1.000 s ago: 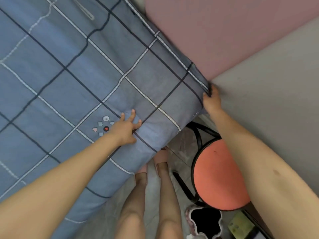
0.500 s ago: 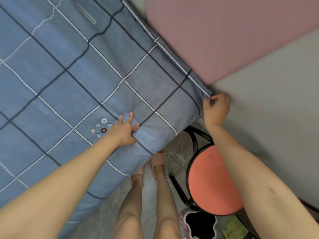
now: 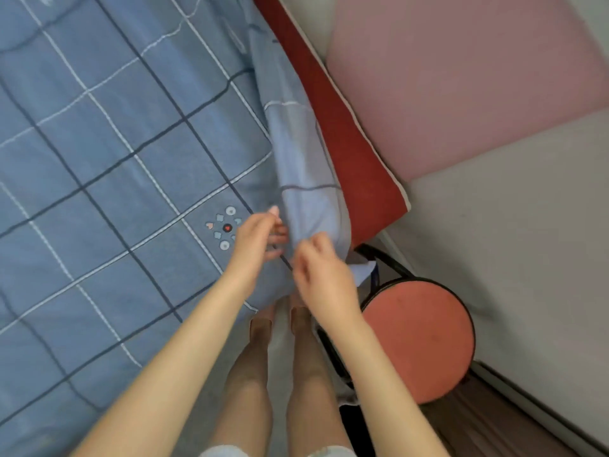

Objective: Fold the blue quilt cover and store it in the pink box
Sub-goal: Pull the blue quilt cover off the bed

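Blue quilt cover [image 3: 108, 153] checked in white and navy; red mattress [image 3: 356, 166]; coral stool [image 3: 418, 341].

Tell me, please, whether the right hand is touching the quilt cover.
Touching: the head view shows the right hand pinching the turned-back corner of the quilt cover.

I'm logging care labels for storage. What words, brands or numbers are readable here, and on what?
None readable.
The blue quilt cover bears only a small motif of little shapes, no letters.
The round stool seat shows no label.
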